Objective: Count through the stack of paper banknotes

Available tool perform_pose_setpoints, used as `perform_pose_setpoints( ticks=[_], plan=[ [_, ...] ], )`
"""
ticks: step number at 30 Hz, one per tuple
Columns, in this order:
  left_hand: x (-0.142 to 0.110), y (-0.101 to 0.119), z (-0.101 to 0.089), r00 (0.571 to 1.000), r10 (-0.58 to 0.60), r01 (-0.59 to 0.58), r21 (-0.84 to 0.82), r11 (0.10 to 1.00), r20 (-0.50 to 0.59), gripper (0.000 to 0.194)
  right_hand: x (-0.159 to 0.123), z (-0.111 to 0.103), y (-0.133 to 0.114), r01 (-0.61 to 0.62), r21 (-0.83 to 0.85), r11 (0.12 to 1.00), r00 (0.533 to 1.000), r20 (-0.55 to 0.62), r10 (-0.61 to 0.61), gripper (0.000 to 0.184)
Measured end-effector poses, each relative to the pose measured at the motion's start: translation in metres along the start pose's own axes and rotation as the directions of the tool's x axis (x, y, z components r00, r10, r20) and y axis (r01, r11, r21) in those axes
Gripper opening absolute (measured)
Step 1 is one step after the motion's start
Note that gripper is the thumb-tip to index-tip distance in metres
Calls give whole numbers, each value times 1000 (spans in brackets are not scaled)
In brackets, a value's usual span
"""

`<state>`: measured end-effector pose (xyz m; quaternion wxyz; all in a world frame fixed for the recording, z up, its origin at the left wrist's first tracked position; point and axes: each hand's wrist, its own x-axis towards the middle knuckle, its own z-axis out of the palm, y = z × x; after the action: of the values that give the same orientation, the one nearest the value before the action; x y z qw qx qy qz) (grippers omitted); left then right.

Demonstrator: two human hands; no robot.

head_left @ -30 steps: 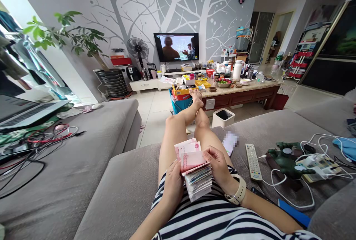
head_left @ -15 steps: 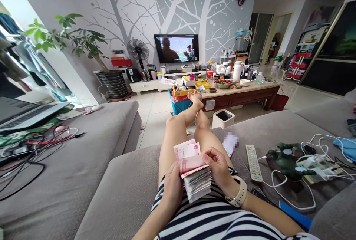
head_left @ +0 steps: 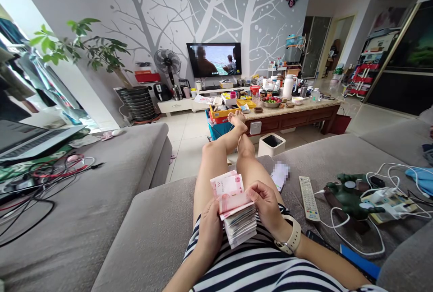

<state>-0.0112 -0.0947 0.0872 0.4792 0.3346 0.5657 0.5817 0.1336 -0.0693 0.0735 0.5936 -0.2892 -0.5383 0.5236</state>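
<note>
A thick stack of banknotes (head_left: 240,226) sits over my lap, its layered edges facing me. Pinkish-red notes lie on top, and a few top banknotes (head_left: 228,187) stick out away from me. My left hand (head_left: 210,224) is closed around the stack's left side, thumb on the upper note. On the right, my right hand (head_left: 265,204) pinches the top notes' right edge between thumb and bent index finger. Its other fingers are curled and partly hidden beside the stack. A cream-banded watch (head_left: 290,237) is on my right wrist.
On the grey sofa to my right lie a phone (head_left: 279,175), a remote control (head_left: 308,198), a dark green figure (head_left: 352,192) and a power strip (head_left: 394,206) with white cables. Tangled cables (head_left: 43,183) and a laptop (head_left: 37,141) are at left. A cluttered coffee table (head_left: 287,113) stands ahead.
Both hands stay almost in place on the banknotes. The top notes now lie a little flatter, with more of their printed face showing. The television picture has changed.
</note>
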Motion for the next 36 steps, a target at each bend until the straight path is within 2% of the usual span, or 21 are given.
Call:
perform_pose_setpoints(
  ticks=[4, 8, 11, 16, 22, 24, 29, 34, 36],
  plan=[
    [7, -12, -1, 993, -58, 73, -154, 985, 100, 24, 0, -1, 2, -9, 8, 1000, 999, 38, 9, 32],
    [11, -22, -3, 982, -65, 112, -269, 957, 179, 19, 4, -2, 6, -74, -1, 997, 997, -3, 74, 29],
    [11, -24, -3, 976, -64, 130, -329, 935, 206, 19, 9, -3, 8, -125, 60, 990, 992, -21, 126, 30],
    [10, -22, -3, 973, -28, 102, -318, 943, 227, 26, 13, -3, 10, -171, 147, 974, 982, -51, 180, 32],
    [8, -20, -2, 968, -36, 109, -286, 952, 249, 24, 12, -4, 14, -159, 28, 987, 986, -44, 160, 31],
    [10, -22, -2, 970, -34, 106, -296, 949, 239, 21, 12, -5, 15, -143, -6, 990, 989, -48, 142, 32],
    [13, -26, -1, 992, 11, 25, -280, 960, 128, 16, 11, -6, 16, -104, -41, 994, 993, -56, 101, 30],
    [11, -21, -2, 997, 62, -56, -123, 991, 45, 18, 8, -4, 13, -84, -29, 996, 996, -46, 82, 25],
    [11, -21, -3, 996, 77, -72, -84, 994, 53, 17, 7, -4, 13, -83, -14, 996, 996, -42, 82, 24]
  ],
)
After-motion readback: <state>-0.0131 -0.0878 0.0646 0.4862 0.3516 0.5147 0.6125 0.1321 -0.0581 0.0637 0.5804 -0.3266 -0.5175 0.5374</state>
